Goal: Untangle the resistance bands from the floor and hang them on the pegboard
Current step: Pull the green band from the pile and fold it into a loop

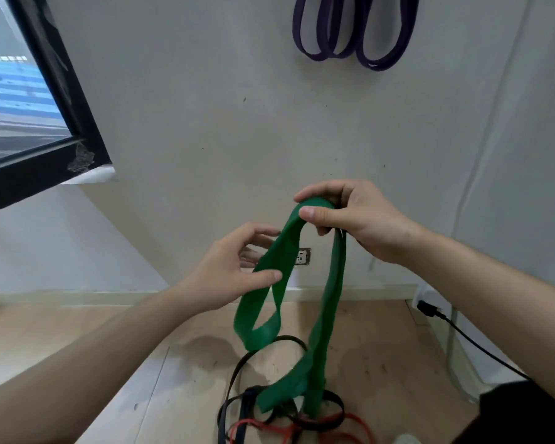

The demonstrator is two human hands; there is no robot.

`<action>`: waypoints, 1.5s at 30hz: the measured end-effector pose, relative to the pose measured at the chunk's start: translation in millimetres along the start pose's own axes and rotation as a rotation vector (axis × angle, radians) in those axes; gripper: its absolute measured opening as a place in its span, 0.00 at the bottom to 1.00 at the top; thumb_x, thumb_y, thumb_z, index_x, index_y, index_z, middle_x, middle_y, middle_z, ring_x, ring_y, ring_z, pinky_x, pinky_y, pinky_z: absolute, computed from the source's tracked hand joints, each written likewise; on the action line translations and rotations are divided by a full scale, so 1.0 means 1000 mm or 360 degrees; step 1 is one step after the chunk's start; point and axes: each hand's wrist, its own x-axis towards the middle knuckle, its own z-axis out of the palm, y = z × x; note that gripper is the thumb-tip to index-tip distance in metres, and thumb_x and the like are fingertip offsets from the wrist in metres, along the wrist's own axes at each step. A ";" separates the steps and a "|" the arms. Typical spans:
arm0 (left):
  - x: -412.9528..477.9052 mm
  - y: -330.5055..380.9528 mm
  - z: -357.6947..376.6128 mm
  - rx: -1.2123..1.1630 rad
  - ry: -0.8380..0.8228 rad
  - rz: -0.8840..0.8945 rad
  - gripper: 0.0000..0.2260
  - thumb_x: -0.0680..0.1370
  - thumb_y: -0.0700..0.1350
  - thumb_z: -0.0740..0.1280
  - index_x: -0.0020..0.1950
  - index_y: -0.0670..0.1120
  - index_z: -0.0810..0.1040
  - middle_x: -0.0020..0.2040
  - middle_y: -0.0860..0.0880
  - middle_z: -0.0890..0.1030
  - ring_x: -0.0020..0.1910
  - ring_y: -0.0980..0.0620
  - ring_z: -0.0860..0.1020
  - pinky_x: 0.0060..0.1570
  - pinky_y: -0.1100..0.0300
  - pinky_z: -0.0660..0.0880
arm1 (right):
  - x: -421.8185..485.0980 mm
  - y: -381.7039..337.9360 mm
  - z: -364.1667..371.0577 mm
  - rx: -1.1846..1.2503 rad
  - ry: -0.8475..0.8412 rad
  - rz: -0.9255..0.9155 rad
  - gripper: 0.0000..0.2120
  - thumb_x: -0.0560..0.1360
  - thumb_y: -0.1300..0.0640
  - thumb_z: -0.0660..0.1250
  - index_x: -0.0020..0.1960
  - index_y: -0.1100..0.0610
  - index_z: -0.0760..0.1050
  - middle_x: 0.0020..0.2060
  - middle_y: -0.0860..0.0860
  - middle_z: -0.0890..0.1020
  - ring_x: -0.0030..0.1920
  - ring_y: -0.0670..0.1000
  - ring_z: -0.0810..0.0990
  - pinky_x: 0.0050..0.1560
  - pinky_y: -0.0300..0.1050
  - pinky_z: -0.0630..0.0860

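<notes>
From the head camera, the job looks partly done. A purple band already hangs in loops high on the wall, though its peg and the pegboard lie above the frame.

The green band is the one in hand. The right hand has its thumb and fingers clamped on the band's top fold, and two strands drop from there. The left hand meets the twisted left strand, thumb in front and fingers spread behind. Whether it truly pinches cannot be told. The band's lower end trails into the pile on the floor, lying across a black band and beside a red band, so it seems not yet free. Those still wait to be sorted and hung.

The floor is pale wood, with dark stains near the pile. A black-framed window sits on the left. A wall socket shows behind the green strands, and a black cable runs along the right.
</notes>
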 end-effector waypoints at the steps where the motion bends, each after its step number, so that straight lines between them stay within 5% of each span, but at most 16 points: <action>1: -0.002 -0.007 0.001 0.0042 -0.0074 -0.0043 0.25 0.73 0.41 0.77 0.69 0.50 0.75 0.60 0.52 0.81 0.59 0.55 0.81 0.61 0.56 0.78 | 0.000 0.000 -0.004 -0.0012 0.0031 -0.0025 0.18 0.68 0.53 0.77 0.55 0.59 0.83 0.39 0.52 0.84 0.36 0.47 0.79 0.40 0.40 0.78; 8: -0.019 -0.052 0.020 0.0400 -0.0643 -0.0287 0.16 0.76 0.48 0.75 0.63 0.53 0.79 0.58 0.57 0.82 0.57 0.62 0.79 0.64 0.57 0.75 | -0.002 0.003 -0.027 0.0161 0.0261 -0.0109 0.11 0.71 0.62 0.76 0.53 0.57 0.83 0.37 0.47 0.83 0.34 0.45 0.79 0.39 0.37 0.77; 15: -0.007 -0.057 0.036 0.0122 0.0054 -0.0389 0.36 0.70 0.49 0.80 0.72 0.54 0.63 0.67 0.56 0.69 0.62 0.56 0.74 0.60 0.56 0.76 | -0.008 -0.001 -0.030 0.0138 0.0135 -0.0066 0.12 0.75 0.66 0.72 0.58 0.62 0.80 0.37 0.46 0.83 0.34 0.45 0.77 0.39 0.37 0.75; 18: -0.002 -0.058 0.037 0.0033 0.0076 -0.0440 0.40 0.70 0.49 0.80 0.73 0.58 0.59 0.66 0.56 0.68 0.62 0.56 0.74 0.58 0.53 0.77 | -0.008 -0.002 -0.029 0.0152 0.0054 -0.0067 0.12 0.76 0.66 0.70 0.59 0.62 0.79 0.37 0.45 0.82 0.35 0.45 0.77 0.40 0.37 0.75; 20: 0.001 -0.062 0.037 0.0028 -0.0070 -0.0422 0.33 0.72 0.49 0.78 0.72 0.57 0.66 0.65 0.60 0.73 0.63 0.56 0.75 0.60 0.52 0.78 | -0.007 -0.003 -0.031 0.0185 0.0040 -0.0077 0.11 0.76 0.66 0.70 0.59 0.61 0.79 0.37 0.45 0.82 0.36 0.46 0.77 0.41 0.38 0.76; 24: 0.001 -0.059 0.037 0.0046 -0.0332 -0.0385 0.09 0.76 0.47 0.75 0.55 0.57 0.82 0.53 0.60 0.85 0.54 0.61 0.82 0.59 0.57 0.79 | -0.004 0.003 -0.037 0.0173 0.0224 -0.0051 0.10 0.77 0.64 0.71 0.58 0.59 0.80 0.38 0.48 0.82 0.36 0.48 0.78 0.42 0.41 0.76; 30: -0.010 -0.045 0.023 -0.0120 -0.0417 -0.0378 0.18 0.74 0.36 0.76 0.61 0.50 0.81 0.51 0.48 0.87 0.52 0.51 0.84 0.56 0.60 0.80 | -0.001 0.020 -0.052 0.0082 0.0558 0.0102 0.09 0.77 0.61 0.72 0.57 0.57 0.80 0.41 0.52 0.82 0.37 0.48 0.79 0.42 0.41 0.76; 41: -0.004 -0.030 -0.009 -0.0332 0.0390 -0.0539 0.09 0.74 0.34 0.74 0.53 0.39 0.80 0.44 0.44 0.86 0.41 0.50 0.84 0.43 0.60 0.80 | -0.003 0.054 -0.068 -0.0182 0.0347 0.0483 0.10 0.74 0.58 0.75 0.55 0.56 0.82 0.36 0.48 0.84 0.36 0.47 0.79 0.43 0.41 0.79; 45: -0.002 -0.030 -0.011 -0.0061 0.0621 -0.0531 0.08 0.75 0.33 0.73 0.51 0.42 0.80 0.44 0.44 0.82 0.34 0.54 0.81 0.35 0.63 0.79 | -0.002 0.055 -0.059 -0.0180 0.0234 0.0489 0.09 0.74 0.58 0.76 0.53 0.54 0.83 0.36 0.48 0.85 0.35 0.47 0.80 0.42 0.40 0.79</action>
